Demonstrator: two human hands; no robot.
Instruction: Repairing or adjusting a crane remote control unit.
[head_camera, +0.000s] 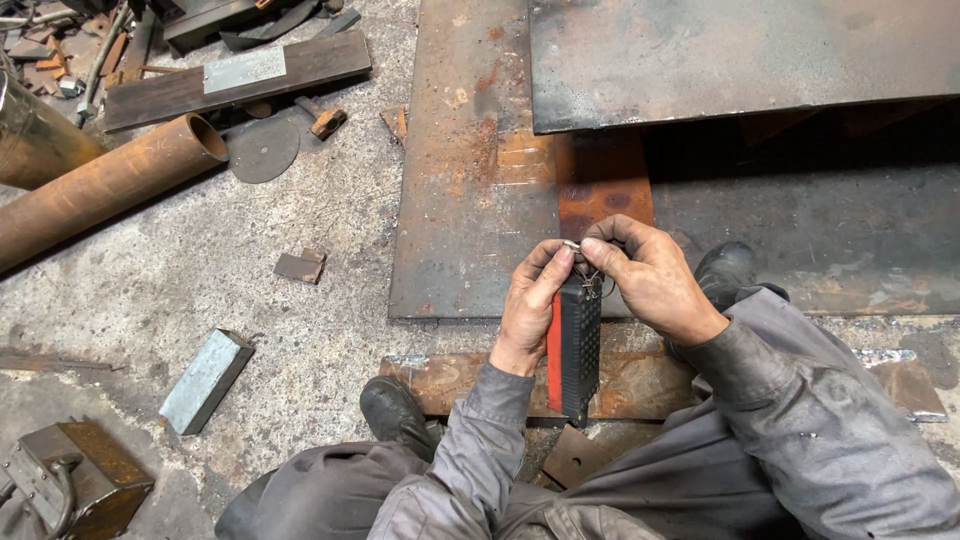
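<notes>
At frame centre, the left hand and right hand meet over an upright slim tool case, above a steel plate on the floor. A second plate overlaps it at upper right. Pipes lie at upper left, a metal block at lower left.

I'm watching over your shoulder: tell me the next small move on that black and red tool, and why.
Probably steady the black and red tool with the left hand while the right hand works the small metal piece at its top end, since both hands' fingertips already pinch there.
</notes>
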